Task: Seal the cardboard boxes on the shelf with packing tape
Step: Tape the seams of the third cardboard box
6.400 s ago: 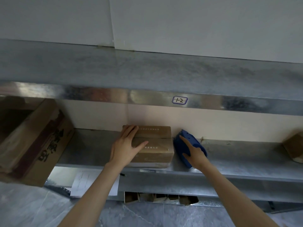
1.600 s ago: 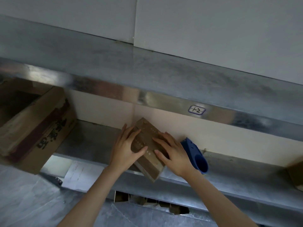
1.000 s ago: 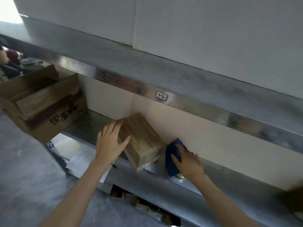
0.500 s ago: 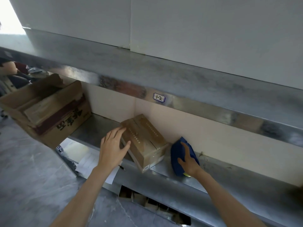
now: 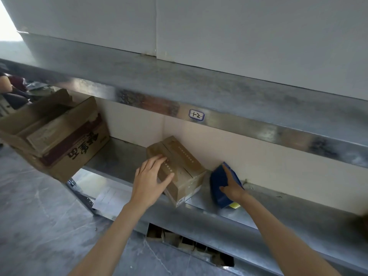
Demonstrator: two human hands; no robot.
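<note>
A small brown cardboard box sits turned at an angle on the metal shelf, with clear tape glinting along its top seam. My left hand rests on its near top edge, fingers spread flat and thumb lying across the top. Just to the right of the box stands a blue tape dispenser against the back wall. My right hand holds it, index finger stretched up along its top and thumb on its near face. A bit of yellow shows under the dispenser.
A large open cardboard box with red print juts out over the shelf's left end. The upper shelf's lip carries a small label. Cardboard pieces lie in a lower slot. A person is at far left.
Both hands turned the small box askew, then my right hand went to the dispenser. Since half a second ago my left hand slid further onto the box's top.
</note>
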